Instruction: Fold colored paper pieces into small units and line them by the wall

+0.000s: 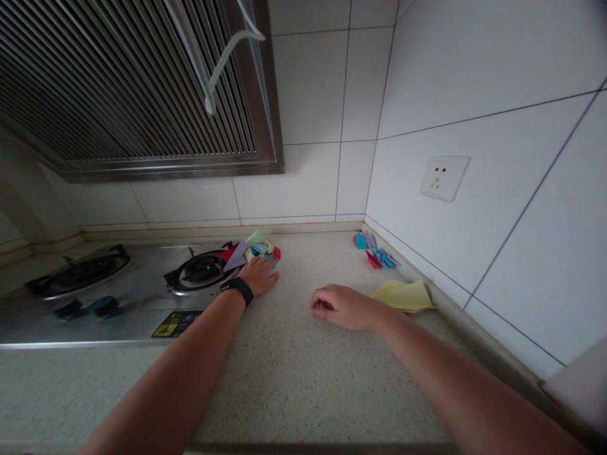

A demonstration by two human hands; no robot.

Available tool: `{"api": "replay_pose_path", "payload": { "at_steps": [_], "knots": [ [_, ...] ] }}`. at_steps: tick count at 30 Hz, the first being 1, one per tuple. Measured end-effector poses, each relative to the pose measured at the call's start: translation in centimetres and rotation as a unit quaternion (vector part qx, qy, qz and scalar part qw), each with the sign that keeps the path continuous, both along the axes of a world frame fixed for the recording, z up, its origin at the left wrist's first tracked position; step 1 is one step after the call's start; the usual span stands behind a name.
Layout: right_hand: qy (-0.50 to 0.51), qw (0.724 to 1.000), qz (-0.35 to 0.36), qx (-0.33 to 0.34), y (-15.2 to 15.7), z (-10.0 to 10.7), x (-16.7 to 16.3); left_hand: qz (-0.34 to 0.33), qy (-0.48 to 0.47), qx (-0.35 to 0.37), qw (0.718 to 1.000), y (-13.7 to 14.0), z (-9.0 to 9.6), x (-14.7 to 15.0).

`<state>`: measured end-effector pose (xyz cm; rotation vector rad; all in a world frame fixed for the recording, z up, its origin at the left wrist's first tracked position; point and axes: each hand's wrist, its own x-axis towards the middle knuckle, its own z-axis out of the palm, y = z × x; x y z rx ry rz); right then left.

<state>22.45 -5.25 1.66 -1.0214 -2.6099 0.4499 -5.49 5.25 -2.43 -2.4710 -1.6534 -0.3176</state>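
My left hand (258, 276), with a dark band on its wrist, reaches to a pile of folded coloured paper pieces (260, 248) beside the stove's right burner. Its fingers are stretched out at the pile's near edge; whether they press on a piece is hard to tell. Purple, red, green, yellow and blue pieces show there, some over the edge of the stove. My right hand (342, 307) rests on the counter with its fingers curled in, and nothing shows in it. Behind its wrist lies a sheet of yellow paper (405, 296).
Two small groups of folded paper, one blue and purple (365, 240) and one red and blue (382, 258), lie by the right wall. A gas stove (137, 316) fills the left, under a range hood (142, 88). A socket (444, 178) is on the tiled wall.
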Motion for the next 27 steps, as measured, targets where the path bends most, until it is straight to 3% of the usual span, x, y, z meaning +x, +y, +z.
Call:
{"api": "replay_pose_path", "payload": {
  "at_steps": [8,21,27],
  "knots": [
    [-0.003,1.0,0.014,-0.011,-0.1,0.2,0.0,-0.007,-0.009,-0.004,1.0,-0.5,-0.5,-0.1],
    [0.013,0.999,0.032,-0.013,-0.1,0.1,0.5,0.005,-0.133,0.085,0.988,-1.4,2.8,-0.5],
    [0.009,0.999,0.03,-0.013,-0.1,0.0,0.6,-0.022,-0.148,0.073,0.986,-1.8,2.7,0.0]
  ]
}}
